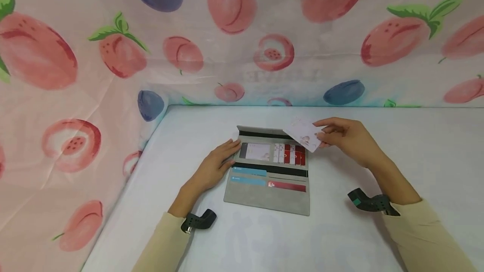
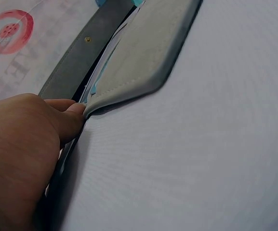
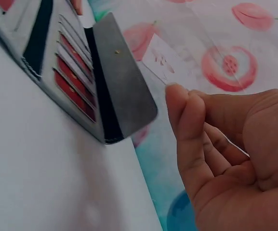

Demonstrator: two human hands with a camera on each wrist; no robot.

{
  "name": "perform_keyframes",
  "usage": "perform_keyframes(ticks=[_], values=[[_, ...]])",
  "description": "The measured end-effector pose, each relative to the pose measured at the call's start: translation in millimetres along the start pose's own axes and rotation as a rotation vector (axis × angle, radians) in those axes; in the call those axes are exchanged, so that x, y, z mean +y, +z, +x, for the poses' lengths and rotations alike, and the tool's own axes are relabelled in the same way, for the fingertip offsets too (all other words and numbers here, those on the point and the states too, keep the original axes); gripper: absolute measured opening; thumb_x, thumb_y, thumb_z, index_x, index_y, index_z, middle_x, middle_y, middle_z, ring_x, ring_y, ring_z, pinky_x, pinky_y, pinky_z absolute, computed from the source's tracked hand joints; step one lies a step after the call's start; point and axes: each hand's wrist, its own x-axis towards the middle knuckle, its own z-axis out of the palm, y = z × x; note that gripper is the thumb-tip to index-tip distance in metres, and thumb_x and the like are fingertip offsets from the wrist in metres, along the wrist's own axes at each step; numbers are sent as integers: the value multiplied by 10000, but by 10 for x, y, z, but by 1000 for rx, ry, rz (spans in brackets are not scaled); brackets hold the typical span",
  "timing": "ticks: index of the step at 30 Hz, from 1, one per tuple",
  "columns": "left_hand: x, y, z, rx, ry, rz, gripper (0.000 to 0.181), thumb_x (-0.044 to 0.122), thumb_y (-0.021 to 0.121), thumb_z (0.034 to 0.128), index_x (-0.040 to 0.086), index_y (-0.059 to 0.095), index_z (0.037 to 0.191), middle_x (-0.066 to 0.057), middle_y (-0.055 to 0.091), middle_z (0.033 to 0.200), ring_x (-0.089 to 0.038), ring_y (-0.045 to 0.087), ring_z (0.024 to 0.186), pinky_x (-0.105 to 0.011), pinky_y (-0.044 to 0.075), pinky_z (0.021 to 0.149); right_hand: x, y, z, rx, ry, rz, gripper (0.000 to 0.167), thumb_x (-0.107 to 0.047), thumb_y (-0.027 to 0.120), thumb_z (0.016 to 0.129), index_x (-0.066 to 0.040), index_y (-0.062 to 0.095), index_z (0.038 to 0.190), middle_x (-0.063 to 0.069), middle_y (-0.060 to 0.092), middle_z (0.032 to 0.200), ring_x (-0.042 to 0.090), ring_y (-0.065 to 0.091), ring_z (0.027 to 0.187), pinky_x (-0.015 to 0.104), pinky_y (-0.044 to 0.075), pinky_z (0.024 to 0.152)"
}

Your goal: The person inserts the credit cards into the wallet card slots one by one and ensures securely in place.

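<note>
An open grey wallet [image 1: 266,205] lies on the white table, with blue and red cards in its slots and a white card behind a window. My left hand [image 1: 212,167] holds the wallet's left edge; in the left wrist view its thumb [image 2: 73,118] meets that edge near a corner. Above the wallet's upper right side, my right hand [image 1: 349,139] pinches a white printed card [image 1: 302,132] between thumb and fingers. The card is tilted and covers part of the wallet's top flap. In the right wrist view the card [image 3: 160,60] appears past the flap [image 3: 122,82].
A pale cloth with printed fruit [image 1: 232,5] hangs behind and to the left of the white table [image 1: 264,242]. Each wrist bears a black strap mount, the left mount [image 1: 198,220] and the right mount [image 1: 372,202].
</note>
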Motion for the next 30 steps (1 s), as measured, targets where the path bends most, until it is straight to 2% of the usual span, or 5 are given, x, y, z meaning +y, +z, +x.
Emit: perform_keyframes(ticks=[5,10,15,24,30], values=[[-10,3,2,2,-1,-6,485,95,589,1023,32,505,1497,-92,440,1609,-335,336,1531,-562,307,1238,-25,117,13,-102,-4,60,352,-188,667,1004,-92,656,1343,133,729,1058,191,750,852,217,578,793],[-11,-2,-1,0,-3,5,489,97,587,1025,43,500,1503,-83,438,1612,-330,337,1531,-561,308,1239,-17,191,10,-160,-21,74,330,-154,654,1003,-98,664,1328,106,739,1030,182,737,856,269,603,775],[-5,-15,-4,5,0,5,483,99,582,1028,45,503,1502,-86,443,1608,-334,343,1528,-565,311,1236,-4,244,14,-216,-38,136,305,-123,669,983,-67,678,1282,113,759,957,205,743,828,291,617,771],[0,-12,-4,-1,-4,-1,479,96,578,1031,44,504,1500,-88,440,1609,-337,341,1528,-564,307,1238,73,346,53,-351,-53,208,305,-53,669,965,25,668,1260,134,766,935,229,757,801,261,616,782],[0,-6,1,-3,-2,-7,482,98,582,1029,43,503,1501,-84,441,1609,-332,340,1530,-561,306,1240,104,376,53,-381,-52,240,309,-16,651,964,48,651,1267,156,759,929,256,769,780,283,633,790]])
